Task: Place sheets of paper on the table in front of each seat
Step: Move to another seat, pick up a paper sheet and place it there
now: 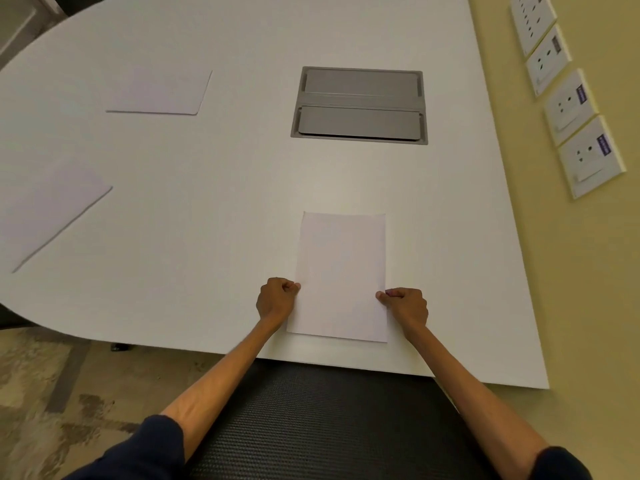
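Observation:
A white sheet of paper [341, 275] lies flat on the white table [214, 188], close to the near edge. My left hand [277, 297] pinches its left edge and my right hand [405, 306] pinches its right edge, both with curled fingers. Two more sheets lie on the table: one at the left [48, 209] and one farther back on the left [159, 90].
A grey metal cable hatch [360, 105] is set into the table beyond the sheet. A black mesh chair back [325, 417] stands right below me against the table edge. Wall sockets [571, 105] line the yellow wall on the right. Patterned carpet lies at the lower left.

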Available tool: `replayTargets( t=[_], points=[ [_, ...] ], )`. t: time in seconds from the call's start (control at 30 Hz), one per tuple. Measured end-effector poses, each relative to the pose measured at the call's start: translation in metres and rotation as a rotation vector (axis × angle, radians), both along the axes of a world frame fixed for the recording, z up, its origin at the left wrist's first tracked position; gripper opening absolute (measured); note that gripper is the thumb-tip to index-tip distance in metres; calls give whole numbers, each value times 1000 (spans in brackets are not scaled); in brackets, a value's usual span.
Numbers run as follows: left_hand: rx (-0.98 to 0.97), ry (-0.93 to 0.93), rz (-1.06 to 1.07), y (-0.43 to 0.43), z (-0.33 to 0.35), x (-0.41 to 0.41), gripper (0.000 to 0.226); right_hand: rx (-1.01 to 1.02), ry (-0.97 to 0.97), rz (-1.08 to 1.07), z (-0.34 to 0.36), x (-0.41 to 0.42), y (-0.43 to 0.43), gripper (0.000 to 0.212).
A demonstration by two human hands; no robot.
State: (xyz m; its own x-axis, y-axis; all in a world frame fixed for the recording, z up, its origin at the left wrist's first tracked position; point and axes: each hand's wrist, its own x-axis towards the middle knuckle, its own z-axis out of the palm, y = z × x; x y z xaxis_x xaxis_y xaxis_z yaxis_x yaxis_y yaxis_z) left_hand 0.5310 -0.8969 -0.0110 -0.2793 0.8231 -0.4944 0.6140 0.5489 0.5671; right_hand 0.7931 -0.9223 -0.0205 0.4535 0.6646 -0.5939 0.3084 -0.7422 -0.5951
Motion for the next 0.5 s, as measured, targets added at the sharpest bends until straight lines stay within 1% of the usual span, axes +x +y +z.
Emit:
replayTargets(
  t=[0.17, 0.27, 0.43, 0.5],
  points=[
    [11, 38, -22, 0, -2, -1, 18, 0, -120, 32, 0, -5, 0, 25],
    [25, 65, -27, -1, -4, -1, 16, -10, -157, 35, 0, -6, 1, 24],
    [50, 89, -56, 0, -5, -4, 18, -13, -209, 65, -2, -5, 0, 35],
    [53, 93, -69, 2, -4, -6, 22, -16, -223, 71, -4, -4, -1, 40]
  ],
)
